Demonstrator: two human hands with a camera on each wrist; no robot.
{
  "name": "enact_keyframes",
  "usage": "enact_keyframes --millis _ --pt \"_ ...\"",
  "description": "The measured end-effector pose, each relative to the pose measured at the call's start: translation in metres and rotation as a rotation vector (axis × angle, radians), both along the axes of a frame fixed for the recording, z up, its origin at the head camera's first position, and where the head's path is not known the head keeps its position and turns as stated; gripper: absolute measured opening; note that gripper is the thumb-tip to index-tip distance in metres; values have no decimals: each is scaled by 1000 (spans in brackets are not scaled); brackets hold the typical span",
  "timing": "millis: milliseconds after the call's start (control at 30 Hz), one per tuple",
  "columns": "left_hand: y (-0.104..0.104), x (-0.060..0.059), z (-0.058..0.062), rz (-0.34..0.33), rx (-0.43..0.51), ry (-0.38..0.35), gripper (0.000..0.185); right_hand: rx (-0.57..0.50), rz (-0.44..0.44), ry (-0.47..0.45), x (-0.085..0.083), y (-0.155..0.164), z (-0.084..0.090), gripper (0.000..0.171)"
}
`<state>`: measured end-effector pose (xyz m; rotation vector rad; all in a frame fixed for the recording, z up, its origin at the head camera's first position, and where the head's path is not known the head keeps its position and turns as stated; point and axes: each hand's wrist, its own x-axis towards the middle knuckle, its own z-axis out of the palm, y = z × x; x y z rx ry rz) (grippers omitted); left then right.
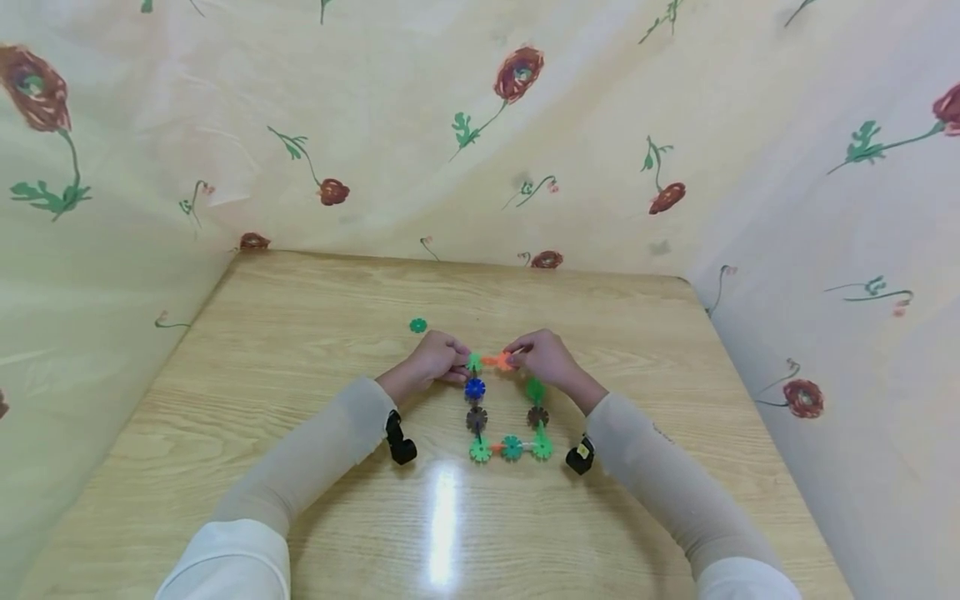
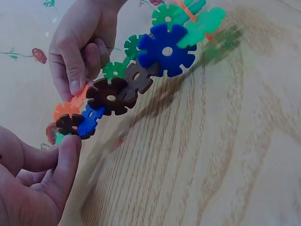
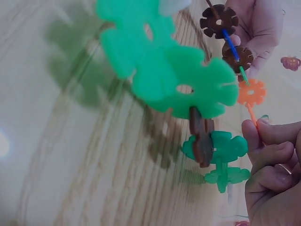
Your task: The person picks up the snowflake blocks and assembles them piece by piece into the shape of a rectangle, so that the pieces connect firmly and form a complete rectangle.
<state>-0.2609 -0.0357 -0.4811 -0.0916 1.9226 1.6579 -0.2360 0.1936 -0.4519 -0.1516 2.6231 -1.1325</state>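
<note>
A square loop of notched plastic discs lies on the wooden table, made of green, blue, brown and orange pieces. My left hand pinches the loop's far left corner, by a green disc and a small brown disc. My right hand pinches an orange disc at the far edge. In the left wrist view the left hand has its thumb against the brown disc, and the right hand grips the orange disc. The right wrist view has the right hand on the orange disc.
One loose green disc lies on the table beyond my left hand. Flowered cloth hangs as walls at the back and on both sides. A glare spot shines on the wood in front of the loop.
</note>
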Motion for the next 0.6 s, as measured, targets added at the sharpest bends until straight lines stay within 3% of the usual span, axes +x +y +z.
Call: enact_keyframes --millis 300,600 --pt "4 7 7 28 8 28 23 -83 -52 -31 2 2 1 21" --pt "9 13 18 117 5 57 22 -252 -93 -62 0 5 -4 22"
